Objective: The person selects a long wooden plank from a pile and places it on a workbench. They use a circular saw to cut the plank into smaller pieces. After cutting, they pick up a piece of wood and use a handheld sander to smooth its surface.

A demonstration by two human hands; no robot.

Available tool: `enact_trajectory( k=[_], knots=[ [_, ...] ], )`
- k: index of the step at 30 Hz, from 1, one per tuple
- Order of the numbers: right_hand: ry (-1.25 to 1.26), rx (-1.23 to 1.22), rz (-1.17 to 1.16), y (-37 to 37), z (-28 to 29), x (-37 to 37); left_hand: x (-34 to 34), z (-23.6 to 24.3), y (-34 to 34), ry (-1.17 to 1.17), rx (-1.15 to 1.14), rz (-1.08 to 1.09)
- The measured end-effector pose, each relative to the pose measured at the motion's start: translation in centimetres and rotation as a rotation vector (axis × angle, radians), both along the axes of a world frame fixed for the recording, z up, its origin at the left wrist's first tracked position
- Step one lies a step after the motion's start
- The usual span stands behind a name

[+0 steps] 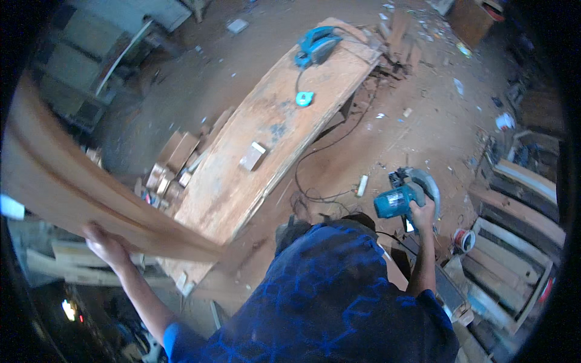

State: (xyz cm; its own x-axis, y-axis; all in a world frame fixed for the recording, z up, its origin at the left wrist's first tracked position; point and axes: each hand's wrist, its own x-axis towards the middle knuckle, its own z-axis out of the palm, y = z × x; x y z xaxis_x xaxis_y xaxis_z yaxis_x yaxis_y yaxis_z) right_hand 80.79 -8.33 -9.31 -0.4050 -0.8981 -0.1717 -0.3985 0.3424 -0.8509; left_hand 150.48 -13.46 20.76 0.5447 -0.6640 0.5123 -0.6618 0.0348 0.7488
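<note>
Floor (206, 91): brown, scattered with offcuts and litter. Workbench (266, 109): long wooden top, stained, running diagonally from lower left to upper centre. Plank (78, 181): broad timber with a lengthwise groove, tilted at the person's left; its lower end overlaps the near end of the workbench in view, and contact between the two cannot be confirmed. Timber frames (511, 248): piled at the far right. Shirt (327, 290): dark with blue line pattern, worn by the person, lower centre.

Circular saw (393, 202): teal motor housing, grey guard, suspended above the floor to the person's right, well apart from the plank. Power tool (318, 45): teal and dark grey, resting on the far end of the workbench; exact type not determinable.

Left hand (106, 245): closed on the lower edge of the plank, thumb side toward the near face; the remaining fingers are partly hidden and blurred. Right hand (422, 215): wrapped around the handle of the circular saw; trigger position cannot be told.

Wooden block (253, 156): lying on the workbench, near its middle. White cylinder (362, 186): on the floor, near the circular saw. Tape measure (304, 98): round teal case, on the workbench between the block and the power tool.
</note>
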Motion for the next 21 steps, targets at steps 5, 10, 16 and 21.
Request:
enact_trajectory(
  k=[5,10,16,21],
  knots=[
    [-0.076,0.012,-0.068,2.1,0.7,-2.6,-9.4,6.3,-2.3,0.276,-0.281,0.157],
    [-0.107,0.087,-0.120,2.6,-1.3,-5.4,-6.8,-0.1,1.9,0.436,-0.332,0.318],
    [-0.055,0.098,-0.179,2.6,-0.7,-7.7,-3.4,-17.9,2.2,0.792,-0.487,0.390],
    [-0.020,-0.105,-0.208,1.2,1.0,-5.1,-1.3,-33.9,1.3,1.110,-0.500,0.158]
  ],
)
